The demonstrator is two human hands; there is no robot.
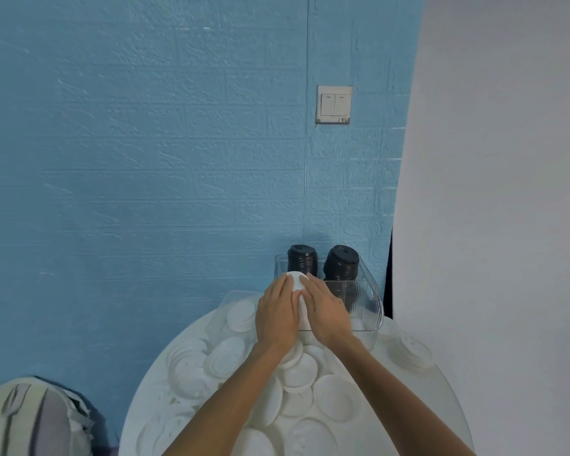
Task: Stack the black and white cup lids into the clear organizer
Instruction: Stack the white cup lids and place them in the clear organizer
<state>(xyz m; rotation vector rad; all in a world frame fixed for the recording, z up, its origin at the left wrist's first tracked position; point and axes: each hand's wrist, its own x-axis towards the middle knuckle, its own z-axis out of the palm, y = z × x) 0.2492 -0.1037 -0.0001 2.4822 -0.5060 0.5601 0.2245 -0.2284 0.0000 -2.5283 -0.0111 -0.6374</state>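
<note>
Two stacks of black lids already stand in the clear organizer. Both hands, left hand and right hand, clasp a stack of white lids at its front compartment. Many loose white lids remain on the round table, whose edges lie close; the organizer sits near the blue wall.

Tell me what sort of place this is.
Probably an ordinary indoor room, not a café: a blue brick-textured wall with a light switch, a backpack on the floor, and a small round table covered in white lids.
</note>
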